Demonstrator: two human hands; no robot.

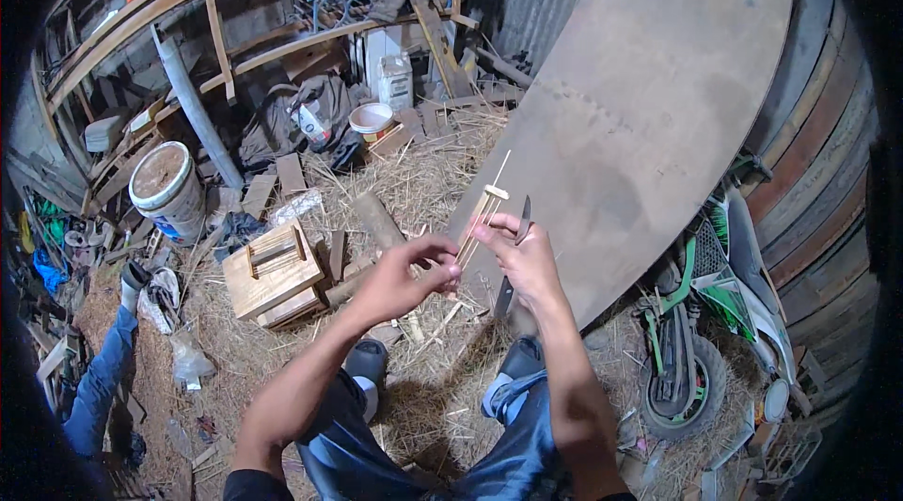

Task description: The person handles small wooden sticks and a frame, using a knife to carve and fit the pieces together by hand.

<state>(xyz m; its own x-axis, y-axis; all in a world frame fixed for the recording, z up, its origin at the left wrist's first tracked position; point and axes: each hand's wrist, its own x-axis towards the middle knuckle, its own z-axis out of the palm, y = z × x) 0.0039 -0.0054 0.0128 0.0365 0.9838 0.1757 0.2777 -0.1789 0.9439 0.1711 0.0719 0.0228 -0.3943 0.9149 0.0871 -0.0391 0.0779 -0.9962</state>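
A small frame of thin wooden sticks with a pale crosspiece point(496, 191) stands tilted between my hands, one long thin stick poking out above it. My left hand point(400, 280) is curled, thumb and fingertips closed at the frame's lower end. My right hand point(523, 256) pinches the sticks with thumb and forefinger. It also grips a knife point(526, 211), whose dark ends show above and below the hand; the middle is hidden. Left of my hands, on the floor, sits a light wooden block point(273, 280) with a rack of thin sticks on top.
A large brown board point(658, 115) leans at the right, beside a green and white motorbike point(696, 313). A filled bucket point(167, 190) and a white tub point(372, 117) stand at the left and back. Another person's leg point(102, 379) reaches in at left. Straw point(433, 158) covers the floor.
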